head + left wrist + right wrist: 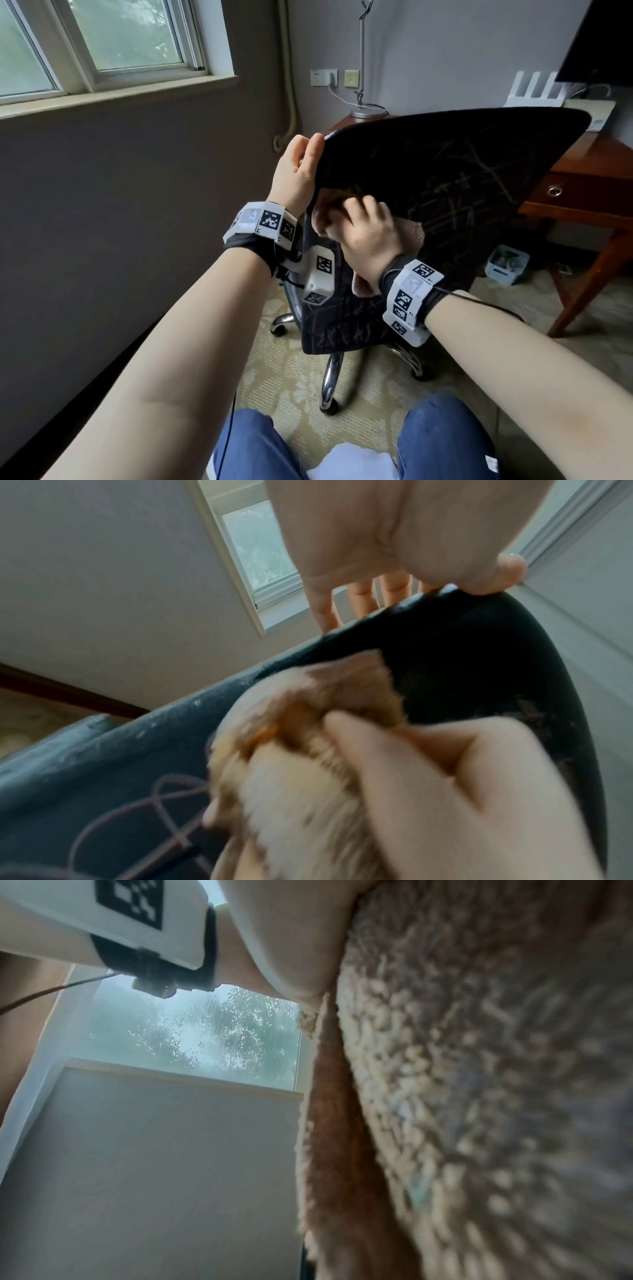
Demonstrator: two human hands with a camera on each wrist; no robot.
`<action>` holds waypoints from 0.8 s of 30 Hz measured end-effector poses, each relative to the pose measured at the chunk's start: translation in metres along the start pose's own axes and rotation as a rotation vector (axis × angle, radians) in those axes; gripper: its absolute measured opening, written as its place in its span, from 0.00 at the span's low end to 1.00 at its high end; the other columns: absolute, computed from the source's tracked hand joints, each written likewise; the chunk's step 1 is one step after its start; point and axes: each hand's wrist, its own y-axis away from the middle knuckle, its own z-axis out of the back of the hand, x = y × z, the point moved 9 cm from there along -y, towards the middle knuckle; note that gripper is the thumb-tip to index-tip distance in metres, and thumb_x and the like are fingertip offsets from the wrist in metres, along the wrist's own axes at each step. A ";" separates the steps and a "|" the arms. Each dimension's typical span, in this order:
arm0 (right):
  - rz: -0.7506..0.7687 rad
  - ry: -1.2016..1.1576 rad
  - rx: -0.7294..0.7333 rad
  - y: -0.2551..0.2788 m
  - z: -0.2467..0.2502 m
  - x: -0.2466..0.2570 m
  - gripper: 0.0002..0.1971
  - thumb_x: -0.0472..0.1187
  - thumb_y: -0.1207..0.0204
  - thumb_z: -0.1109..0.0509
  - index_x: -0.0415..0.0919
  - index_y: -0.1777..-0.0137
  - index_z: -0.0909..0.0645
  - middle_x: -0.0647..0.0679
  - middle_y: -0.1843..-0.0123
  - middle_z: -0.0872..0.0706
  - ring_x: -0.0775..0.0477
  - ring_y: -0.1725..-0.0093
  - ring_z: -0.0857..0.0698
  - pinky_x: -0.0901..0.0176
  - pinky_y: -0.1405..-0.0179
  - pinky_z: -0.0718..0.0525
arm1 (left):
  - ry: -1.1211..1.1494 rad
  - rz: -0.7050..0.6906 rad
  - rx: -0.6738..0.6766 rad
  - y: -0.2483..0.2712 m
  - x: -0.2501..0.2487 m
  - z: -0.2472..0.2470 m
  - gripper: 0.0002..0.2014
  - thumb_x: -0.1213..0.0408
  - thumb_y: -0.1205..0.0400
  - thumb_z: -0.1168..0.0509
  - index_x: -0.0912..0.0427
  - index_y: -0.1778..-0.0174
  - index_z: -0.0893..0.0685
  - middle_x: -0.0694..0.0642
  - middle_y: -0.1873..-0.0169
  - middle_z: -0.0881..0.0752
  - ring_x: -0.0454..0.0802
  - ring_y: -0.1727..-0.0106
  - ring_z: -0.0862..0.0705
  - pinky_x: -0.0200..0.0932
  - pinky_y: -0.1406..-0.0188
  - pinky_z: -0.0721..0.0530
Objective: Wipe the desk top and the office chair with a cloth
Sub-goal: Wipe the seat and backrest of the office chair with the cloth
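The chair [445, 178] is black, crossed with thin brown scratch-like lines, and its legs [330, 380] are shiny chrome. The cloth [301, 791] is fluffy cream with an orange-brown patch. The surface [596, 161] is reddish-brown wood. The wrist bands [263, 222] are white with black-and-white square codes. The carpet [294, 377] is pale olive with a cream leaf pattern. The trousers [442, 442] are blue. The wall [120, 205] is grey.

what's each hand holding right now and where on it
Left hand grips the chair backrest at its top corner edge. Right hand holds the bunched cloth against the backrest.
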 end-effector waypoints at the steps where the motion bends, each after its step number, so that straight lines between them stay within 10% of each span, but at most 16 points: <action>1: 0.004 -0.006 0.059 0.006 -0.004 0.002 0.07 0.39 0.31 0.31 0.41 0.55 0.15 0.44 0.53 0.23 0.39 0.55 0.29 0.47 0.59 0.23 | 0.007 0.005 -0.008 0.000 0.001 0.002 0.18 0.57 0.13 0.43 0.52 0.70 0.35 0.44 0.74 0.34 0.36 0.75 0.33 0.36 0.67 0.33; 5: -0.102 -0.199 0.171 0.012 0.009 -0.009 0.15 0.35 0.43 0.27 0.40 0.54 0.14 0.43 0.54 0.19 0.36 0.57 0.21 0.46 0.61 0.17 | -0.016 -0.017 -0.028 -0.002 0.005 0.009 0.17 0.56 0.13 0.43 0.54 0.69 0.33 0.43 0.73 0.33 0.36 0.73 0.33 0.35 0.66 0.32; 12: -0.221 -0.140 -0.307 -0.049 0.103 -0.036 0.20 0.34 0.33 0.30 0.37 0.39 0.17 0.41 0.42 0.15 0.39 0.52 0.25 0.45 0.53 0.21 | -0.062 -0.057 -0.062 -0.006 0.006 0.018 0.17 0.58 0.12 0.43 0.52 0.69 0.33 0.44 0.71 0.31 0.33 0.72 0.30 0.28 0.67 0.31; 24: -0.114 0.173 -0.133 -0.044 0.034 -0.015 0.17 0.38 0.21 0.48 0.39 0.50 0.16 0.44 0.45 0.15 0.41 0.54 0.28 0.48 0.57 0.28 | -0.027 -0.044 -0.120 -0.013 0.020 0.028 0.18 0.58 0.12 0.45 0.51 0.69 0.35 0.44 0.71 0.32 0.33 0.72 0.31 0.31 0.66 0.32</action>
